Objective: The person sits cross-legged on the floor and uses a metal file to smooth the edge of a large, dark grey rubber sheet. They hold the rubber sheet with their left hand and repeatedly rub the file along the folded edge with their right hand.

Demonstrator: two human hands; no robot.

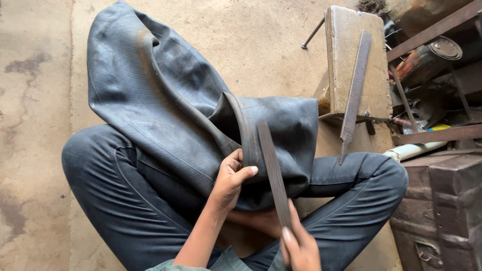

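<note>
A single head-worn camera looks steeply down from close above onto the person's crossed legs (pixel 150 200) and the floor (pixel 35 125) ahead. The view faces forward, with the cluttered metal racks (pixel 437 100) at its right edge.

A coarse rasp (pixel 355 85) lies on a wooden block (pixel 346 45) — rusty metal box (pixel 447 211) and white pipe (pixel 414 149) at right.

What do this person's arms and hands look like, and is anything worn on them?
Both hands are bare: the left hand and right hand wear no gloves, rings or watch that show. The forearms are uncovered, with a greyish-green sleeve edge at the bottom of the picture.
</note>
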